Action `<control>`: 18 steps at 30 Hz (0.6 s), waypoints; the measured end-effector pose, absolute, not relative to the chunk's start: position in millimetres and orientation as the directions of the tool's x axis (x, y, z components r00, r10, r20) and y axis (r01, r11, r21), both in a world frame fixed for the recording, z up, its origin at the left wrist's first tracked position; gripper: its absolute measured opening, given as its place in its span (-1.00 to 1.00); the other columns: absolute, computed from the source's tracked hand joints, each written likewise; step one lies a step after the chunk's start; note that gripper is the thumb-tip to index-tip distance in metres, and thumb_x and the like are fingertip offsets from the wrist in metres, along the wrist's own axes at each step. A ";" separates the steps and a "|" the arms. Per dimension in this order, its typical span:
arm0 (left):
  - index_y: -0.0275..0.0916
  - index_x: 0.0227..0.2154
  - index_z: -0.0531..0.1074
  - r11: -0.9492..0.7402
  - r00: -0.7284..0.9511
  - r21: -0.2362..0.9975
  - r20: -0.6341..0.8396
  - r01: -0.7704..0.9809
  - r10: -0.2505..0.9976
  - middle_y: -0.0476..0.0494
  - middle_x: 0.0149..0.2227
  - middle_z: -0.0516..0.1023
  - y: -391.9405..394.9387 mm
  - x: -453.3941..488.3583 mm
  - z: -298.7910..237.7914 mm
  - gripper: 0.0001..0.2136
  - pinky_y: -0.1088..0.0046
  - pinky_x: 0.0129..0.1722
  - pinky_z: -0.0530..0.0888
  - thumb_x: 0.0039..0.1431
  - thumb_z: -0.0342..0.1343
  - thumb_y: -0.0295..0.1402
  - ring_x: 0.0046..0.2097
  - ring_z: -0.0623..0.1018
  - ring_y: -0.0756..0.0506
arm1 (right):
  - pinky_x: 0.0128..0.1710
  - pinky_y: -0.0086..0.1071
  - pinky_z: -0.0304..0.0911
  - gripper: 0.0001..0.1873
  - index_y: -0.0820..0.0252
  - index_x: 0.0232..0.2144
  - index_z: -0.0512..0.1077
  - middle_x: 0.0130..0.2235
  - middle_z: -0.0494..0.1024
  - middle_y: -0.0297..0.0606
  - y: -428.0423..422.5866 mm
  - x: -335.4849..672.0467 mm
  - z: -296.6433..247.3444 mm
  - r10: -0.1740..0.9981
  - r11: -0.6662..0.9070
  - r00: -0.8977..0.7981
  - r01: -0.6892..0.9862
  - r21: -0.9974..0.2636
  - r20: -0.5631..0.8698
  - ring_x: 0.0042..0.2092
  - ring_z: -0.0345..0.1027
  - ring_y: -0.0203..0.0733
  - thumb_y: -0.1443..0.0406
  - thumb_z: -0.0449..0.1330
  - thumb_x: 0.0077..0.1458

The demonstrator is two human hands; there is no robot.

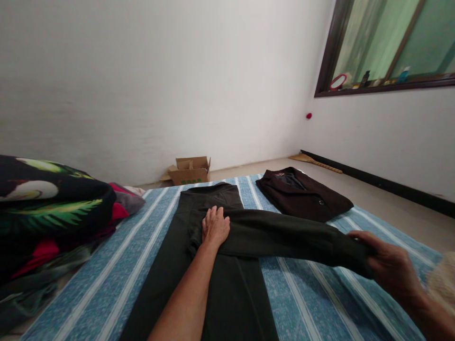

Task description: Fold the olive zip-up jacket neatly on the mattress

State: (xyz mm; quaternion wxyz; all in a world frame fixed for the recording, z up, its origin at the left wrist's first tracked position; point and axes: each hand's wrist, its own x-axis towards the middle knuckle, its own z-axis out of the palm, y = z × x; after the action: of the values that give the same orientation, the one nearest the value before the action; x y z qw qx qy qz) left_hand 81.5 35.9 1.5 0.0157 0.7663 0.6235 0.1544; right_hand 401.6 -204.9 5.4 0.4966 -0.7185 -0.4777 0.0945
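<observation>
A dark grey-green garment [234,289] lies lengthwise on the blue striped bedcover, its banded top edge facing away from me. I cannot tell whether it is a top or trousers. One long, narrow part of it, like a sleeve or a leg, stretches across to the right. My left hand [215,226] rests palm down where that part crosses the body of the garment, fingers laid out on the cloth. At the far end of the narrow part, my right hand [393,263] grips the cloth and holds it slightly raised. The lower end of the garment runs out of view.
A folded dark brown jacket [305,194] lies at the back right of the bedcover [135,246]. To the left is a heap of clothes [53,203] with a leaf print. Beyond the bed, an open cardboard box [190,171] stands on the floor by the wall.
</observation>
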 end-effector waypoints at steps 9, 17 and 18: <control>-0.23 -0.01 0.32 -0.273 0.221 0.246 0.219 0.930 0.950 -0.18 0.15 0.29 31.9 78.2 6.2 -0.68 0.20 0.15 0.14 0.18 -0.08 -0.37 0.21 0.17 -0.21 | -0.51 -0.39 0.25 -0.59 0.12 -0.30 0.51 -0.42 0.57 -0.29 -203.6 399.8 3.1 0.821 -0.091 0.547 -0.157 -0.983 -0.163 -0.50 0.38 -0.17 0.26 0.34 -0.35; -0.20 -0.01 0.28 -0.294 0.251 0.270 0.183 0.917 0.951 -0.16 0.13 0.30 31.7 74.9 13.4 -0.65 0.23 0.12 0.20 0.10 -0.02 -0.43 0.18 0.22 -0.17 | -0.51 -0.38 0.28 -0.63 0.17 -0.45 0.54 -0.46 0.57 -0.25 -201.2 394.9 3.7 0.806 -0.119 0.536 -0.269 -0.956 -0.251 -0.50 0.39 -0.14 0.34 0.37 -0.50; -0.20 0.00 0.27 -0.297 0.255 0.267 0.180 0.917 0.950 -0.16 0.14 0.29 31.3 74.4 14.9 -0.64 0.24 0.11 0.20 0.10 -0.01 -0.43 0.18 0.22 -0.17 | -0.53 -0.38 0.27 -0.65 0.18 -0.45 0.54 -0.47 0.57 -0.25 -201.2 394.1 3.0 0.813 -0.121 0.524 -0.274 -0.954 -0.253 -0.52 0.38 -0.15 0.34 0.36 -0.49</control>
State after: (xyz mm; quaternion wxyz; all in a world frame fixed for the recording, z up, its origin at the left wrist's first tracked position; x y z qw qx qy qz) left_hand 74.4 31.3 14.9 0.0538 0.7903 0.5906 0.1542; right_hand 394.1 -201.2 3.0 0.6250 -0.6092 -0.2213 0.4350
